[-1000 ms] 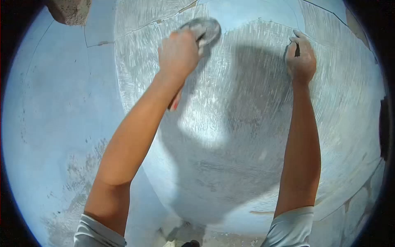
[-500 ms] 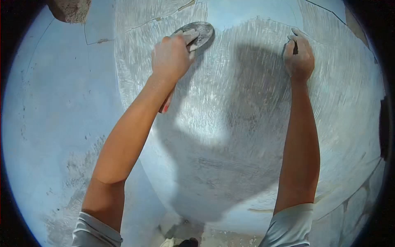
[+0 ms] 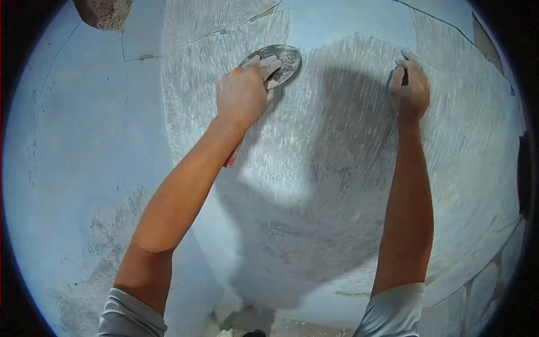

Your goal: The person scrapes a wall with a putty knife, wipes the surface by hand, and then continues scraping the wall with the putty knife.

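Observation:
My left hand (image 3: 242, 92) is closed on a hand scraper with an oval grey metal blade (image 3: 286, 60). Its blade lies on or close to the scored, pale grey surface (image 3: 292, 135), and the red-tipped handle end (image 3: 231, 162) shows below my wrist. Over to the right, my right hand (image 3: 410, 90) is at the same surface with its fingers curled together. A dark gap shows between thumb and fingers; whatever is in them, if anything, cannot be made out.
Smooth blue paint (image 3: 78, 129) covers the left side, with a rough worn patch (image 3: 112, 241) low down. A brown hole (image 3: 106, 12) breaks the surface at the upper left. Cracks cross the top. Shadows of my head and arms fall across the middle.
The scraper and my left hand have moved a little down and to the right along the surface. My right hand keeps nearly the same place; the view has shifted slightly.

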Tool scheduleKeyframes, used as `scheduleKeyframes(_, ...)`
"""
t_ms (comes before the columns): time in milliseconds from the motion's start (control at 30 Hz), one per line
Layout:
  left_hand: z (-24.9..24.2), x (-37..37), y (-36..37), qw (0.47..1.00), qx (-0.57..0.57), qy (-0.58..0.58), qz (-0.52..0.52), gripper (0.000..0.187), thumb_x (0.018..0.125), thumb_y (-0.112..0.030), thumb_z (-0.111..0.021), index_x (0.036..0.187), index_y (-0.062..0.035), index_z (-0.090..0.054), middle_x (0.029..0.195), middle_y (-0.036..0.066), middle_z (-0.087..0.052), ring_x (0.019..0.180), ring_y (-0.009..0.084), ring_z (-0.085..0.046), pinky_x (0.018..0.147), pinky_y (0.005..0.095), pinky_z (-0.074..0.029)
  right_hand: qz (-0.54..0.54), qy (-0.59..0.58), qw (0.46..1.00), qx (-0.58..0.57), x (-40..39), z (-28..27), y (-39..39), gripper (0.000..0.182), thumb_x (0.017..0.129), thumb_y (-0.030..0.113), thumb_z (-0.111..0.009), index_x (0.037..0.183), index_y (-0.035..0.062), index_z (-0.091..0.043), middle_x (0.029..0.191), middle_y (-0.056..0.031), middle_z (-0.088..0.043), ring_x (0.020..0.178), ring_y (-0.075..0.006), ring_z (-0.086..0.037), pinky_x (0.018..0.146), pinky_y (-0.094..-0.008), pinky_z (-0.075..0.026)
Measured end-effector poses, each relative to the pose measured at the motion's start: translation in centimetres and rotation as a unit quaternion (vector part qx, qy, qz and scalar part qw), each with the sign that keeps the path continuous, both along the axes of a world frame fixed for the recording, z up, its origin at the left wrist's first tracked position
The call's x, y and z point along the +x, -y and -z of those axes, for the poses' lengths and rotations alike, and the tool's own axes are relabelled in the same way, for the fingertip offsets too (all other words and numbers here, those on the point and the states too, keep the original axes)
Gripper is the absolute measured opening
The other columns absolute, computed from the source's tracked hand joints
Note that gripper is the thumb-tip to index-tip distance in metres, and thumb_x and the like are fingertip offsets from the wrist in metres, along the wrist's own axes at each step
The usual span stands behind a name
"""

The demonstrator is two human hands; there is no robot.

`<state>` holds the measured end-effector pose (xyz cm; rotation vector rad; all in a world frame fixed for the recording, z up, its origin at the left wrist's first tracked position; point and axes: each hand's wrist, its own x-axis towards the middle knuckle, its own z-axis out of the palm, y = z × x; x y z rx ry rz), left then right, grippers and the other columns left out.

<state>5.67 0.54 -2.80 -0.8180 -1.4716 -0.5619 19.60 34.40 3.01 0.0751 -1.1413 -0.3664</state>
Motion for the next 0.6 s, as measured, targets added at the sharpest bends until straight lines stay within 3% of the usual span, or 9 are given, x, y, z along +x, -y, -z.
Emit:
scheduleKeyframes(133, -6.3, 3.9, -0.4, 0.988, -0.041, 0.117, -0.095, 0.031, 0.091, -0.031, -0.079, 0.121, -0.0227, -0.079, 0.105, 0.017, -0.079, 0.093, 0.0381, -0.078, 0.082, 0.0498, -0.063, 0.012, 0.010, 1.000, -0.015, 0.4, -0.1, 0.2, 0.016, 0.093, 0.009, -0.064, 0.101, 0.0066, -0.078, 0.125, -0.0073, -0.079, 0.110, -0.0268, -0.075, 0.096, -0.0390, -0.060)
scheduleKeyframes(233, -8.6, 3.6, -0.9, 0.988, -0.011, 0.098, -0.117, 0.035, 0.090, -0.026, -0.078, 0.125, -0.0277, -0.079, 0.096, 0.016, -0.079, 0.088, 0.0382, -0.077, 0.082, 0.0511, -0.063, -0.020, 0.017, 1.000, -0.013, 0.0, -0.1, -0.3, 0.017, 0.093, 0.009, -0.064, 0.102, 0.0076, -0.078, 0.126, -0.0068, -0.078, 0.112, -0.0270, -0.075, 0.098, -0.0396, -0.059)
scheduleKeyframes(367, -2.7, 3.8, -0.9, 0.994, -0.018, 0.087, -0.057, 0.039, 0.086, -0.016, -0.079, 0.125, -0.0244, -0.079, 0.113, 0.013, -0.079, 0.094, 0.0373, -0.077, 0.086, 0.0480, -0.063, -0.020, 0.001, 1.000, -0.004, -0.1, -0.1, -0.4, 0.017, 0.093, 0.010, -0.065, 0.103, 0.0086, -0.079, 0.124, -0.0056, -0.079, 0.110, -0.0265, -0.075, 0.097, -0.0393, -0.060)
scheduleKeyframes(467, 2.3, 1.7, 0.1, 0.999, -0.020, -0.017, 0.021, 0.028, 0.089, -0.023, -0.077, 0.118, -0.0205, -0.077, 0.120, 0.015, -0.075, 0.096, 0.0384, -0.077, 0.080, 0.0495, -0.063, -0.010, 0.007, 1.000, -0.006, -0.1, 0.0, -0.5, 0.017, 0.093, 0.010, -0.066, 0.104, 0.0091, -0.079, 0.125, -0.0048, -0.079, 0.109, -0.0261, -0.076, 0.097, -0.0389, -0.060)
scheduleKeyframes(567, -0.8, 3.1, -0.4, 0.994, -0.020, 0.106, -0.029, 0.031, 0.089, -0.022, -0.076, 0.120, -0.0215, -0.078, 0.118, 0.015, -0.076, 0.096, 0.0389, -0.076, 0.079, 0.0499, -0.063, 0.008, 0.001, 1.000, -0.010, 0.1, -0.1, -0.6, 0.018, 0.093, 0.011, -0.066, 0.105, 0.0092, -0.079, 0.125, -0.0044, -0.079, 0.108, -0.0261, -0.076, 0.097, -0.0387, -0.060)
scheduleKeyframes(600, -2.2, 3.0, -0.8, 0.996, -0.012, 0.073, -0.052, 0.037, 0.089, -0.021, -0.076, 0.126, -0.0242, -0.077, 0.120, 0.016, -0.076, 0.096, 0.0388, -0.077, 0.080, 0.0497, -0.063, 0.000, -0.002, 1.000, -0.004, 0.0, -0.2, -0.7, 0.017, 0.093, 0.011, -0.067, 0.105, 0.0092, -0.079, 0.125, -0.0043, -0.079, 0.107, -0.0262, -0.076, 0.097, -0.0386, -0.060)
